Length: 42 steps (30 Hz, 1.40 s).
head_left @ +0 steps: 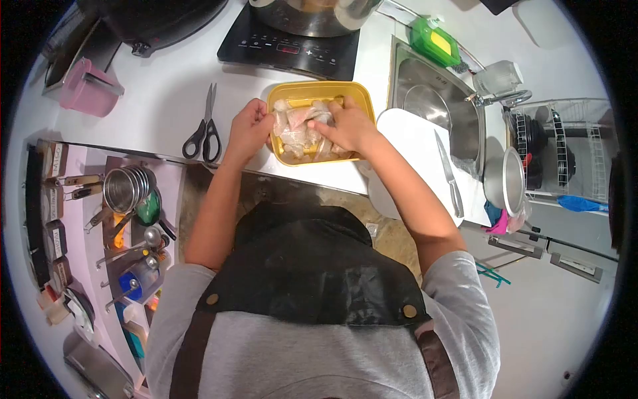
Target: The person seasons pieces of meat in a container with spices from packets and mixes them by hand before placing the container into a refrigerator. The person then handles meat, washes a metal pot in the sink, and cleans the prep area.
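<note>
While the left hand (254, 126) curled at the yellow tub's (319, 85) left rim, likely steadying it, the right hand (352, 128) spread thumb from fingers over pale pieces (296, 121) inside; whether the left fingers pinched anything, I couldn't tell.

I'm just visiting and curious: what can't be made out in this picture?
All in the head view:
Inside of the pot: cut off by the top edge.
Digits on the cooktop: too small and blurred.
Floor of the yellow tub: mostly covered by pale pieces.
Left hand's exact grip: hidden by the hand itself.
</note>
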Tool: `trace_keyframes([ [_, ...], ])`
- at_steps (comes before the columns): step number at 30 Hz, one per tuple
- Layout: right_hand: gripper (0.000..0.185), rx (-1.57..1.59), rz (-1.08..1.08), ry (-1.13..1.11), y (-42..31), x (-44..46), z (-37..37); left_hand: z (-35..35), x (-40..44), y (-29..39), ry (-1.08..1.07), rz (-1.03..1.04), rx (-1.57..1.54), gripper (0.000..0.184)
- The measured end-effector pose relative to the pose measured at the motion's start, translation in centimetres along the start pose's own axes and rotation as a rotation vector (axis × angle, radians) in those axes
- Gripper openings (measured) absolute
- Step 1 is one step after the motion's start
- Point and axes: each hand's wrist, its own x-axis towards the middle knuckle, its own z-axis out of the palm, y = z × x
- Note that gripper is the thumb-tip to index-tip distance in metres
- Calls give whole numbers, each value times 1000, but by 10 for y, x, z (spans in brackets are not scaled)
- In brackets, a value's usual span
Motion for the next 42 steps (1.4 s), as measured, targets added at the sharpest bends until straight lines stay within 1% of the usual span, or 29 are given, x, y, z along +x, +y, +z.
trace_keyframes([
  [1,79,0,0,-3,-8,-7,-8,2,-1,0,0,-3,0,8],
  [3,79,-29,-119,-70,-20,-26,-21,8,-3,0,79,40,50,8],
  [4,79,-27,-112,-68,-23,-27,-13,10,-3,2,72,40,51,8],
  [6,76,-30,-265,73,-35,-21,10,10,-4,6,55,-20,138,6],
  [7,76,-28,-262,75,-41,-19,14,9,-4,5,50,-19,140,6],
  [9,69,119,-365,109,-48,-17,20,6,-4,4,11,-29,144,8],
  [11,67,124,-377,143,-43,-13,13,7,-4,7,15,-43,89,9],
  [13,59,142,-394,-118,-20,9,3,5,-5,11,28,-59,31,10],
  [14,50,55,-534,184,-3,19,14,5,-7,12,11,-62,9,10],
  [15,50,55,-538,180,-4,17,5,4,-9,12,-6,-66,-13,10],
  [17,48,15,-322,-15,-17,10,-31,3,-8,10,-17,-59,-11,10],
  [18,44,-13,-395,-70,-21,8,-39,3,-7,9,-34,-52,-7,10],
  [19,44,-12,-395,-71,-27,5,-43,3,-5,7,-34,-53,-7,10],
  [21,45,18,-497,-106,-44,1,-42,4,-2,4,-34,-48,5,11],
  [22,45,-31,-618,-11,-47,6,-30,4,-1,4,-41,-46,9,11],
  [23,45,-30,-613,-6,-50,8,-16,5,-1,5,-27,-41,22,11],
  [25,56,-178,-432,5,-64,-2,0,3,1,4,-14,-36,33,12],
  [26,52,-173,-404,1,-66,-5,2,1,3,3,-19,-47,51,12],
  [27,52,-172,-402,0,-62,-5,5,1,3,3,-25,-58,69,12],
  [29,41,-71,-524,39,-44,-6,12,0,2,4,-31,-64,56,12],
  [33,34,-72,-556,53,2,20,-3,-2,2,2,-61,-63,7,11],
  [35,25,402,-603,126,8,12,-28,1,1,0,-46,-37,2,11],
  [36,25,403,-605,120,10,4,-39,1,-1,-1,-39,-11,4,11],
  [38,47,193,-349,-89,13,-17,-53,1,-1,-1,-35,-24,8,11],
  [39,47,192,-348,-91,11,-23,-48,2,-1,-1,-36,-35,14,11],
  [41,80,-51,-85,-218,9,-31,-27,5,-2,-3,-25,-55,3,11],
  [42,101,-84,-65,-170,6,-29,-10,5,-2,-3,-12,-73,-7,11],
])
